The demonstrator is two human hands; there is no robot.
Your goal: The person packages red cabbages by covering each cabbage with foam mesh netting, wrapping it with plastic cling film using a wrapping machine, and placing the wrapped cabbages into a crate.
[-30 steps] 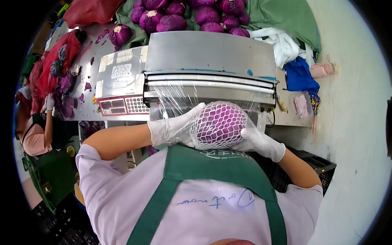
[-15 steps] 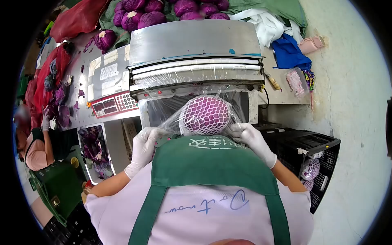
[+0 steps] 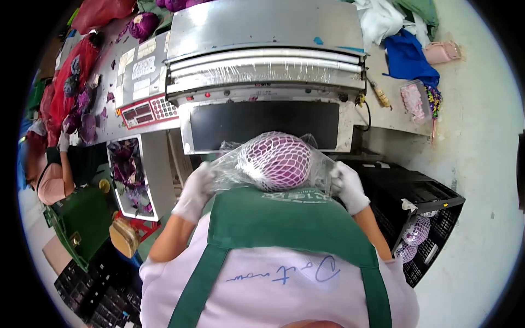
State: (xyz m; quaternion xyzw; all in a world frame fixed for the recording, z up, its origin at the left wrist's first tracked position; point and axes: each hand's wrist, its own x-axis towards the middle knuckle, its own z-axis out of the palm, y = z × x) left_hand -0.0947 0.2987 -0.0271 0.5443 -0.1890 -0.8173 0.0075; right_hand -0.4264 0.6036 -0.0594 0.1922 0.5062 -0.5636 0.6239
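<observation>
A purple cabbage [image 3: 278,159] in a white foam net lies between my hands, close to the green apron. Clear plastic film [image 3: 229,164] covers it and is stretched out to both sides. My left hand [image 3: 198,188], in a white glove, is closed on the film at the cabbage's left. On the right, my gloved right hand [image 3: 349,187] pinches the other side of the film. Just beyond the cabbage is the black plate [image 3: 265,124] of the wrapping machine [image 3: 265,27], whose film roll lies above it.
A scale [image 3: 147,112] stands left of the machine, above a white bin [image 3: 156,180] of cabbage leaves. Black crates [image 3: 437,199] with netted cabbages are at the right. A co-worker [image 3: 52,180] is at the far left. A blue cloth [image 3: 410,57] lies at the upper right.
The film has come away from the machine's roll. My hands and the cabbage are now nearer my body relative to the machine, leaving the black plate uncovered.
</observation>
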